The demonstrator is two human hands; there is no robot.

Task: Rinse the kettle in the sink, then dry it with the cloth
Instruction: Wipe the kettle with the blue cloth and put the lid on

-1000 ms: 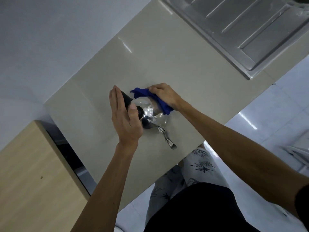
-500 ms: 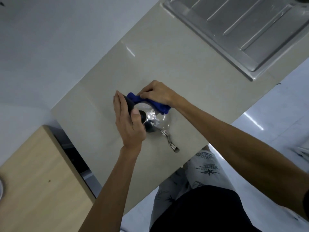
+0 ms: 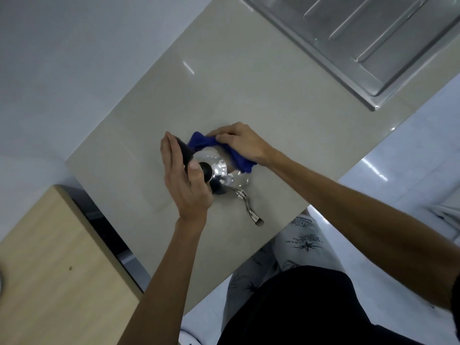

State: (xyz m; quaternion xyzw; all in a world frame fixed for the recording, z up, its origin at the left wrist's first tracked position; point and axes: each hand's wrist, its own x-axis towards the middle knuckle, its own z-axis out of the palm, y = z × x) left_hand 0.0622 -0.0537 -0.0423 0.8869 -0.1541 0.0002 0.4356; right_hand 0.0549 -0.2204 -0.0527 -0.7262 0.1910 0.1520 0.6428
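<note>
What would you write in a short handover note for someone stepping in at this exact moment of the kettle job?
Left hand: grip closed on the kettle's black handle, steadying it.
Right hand: presses the blue cloth against the kettle's far side.
Kettle: upright on the counter, spout toward the person; the sink's draining board is apart, at top right.
Done: kettle is out of the sink.
Left: finish drying; the spout side looks unwiped.
</note>
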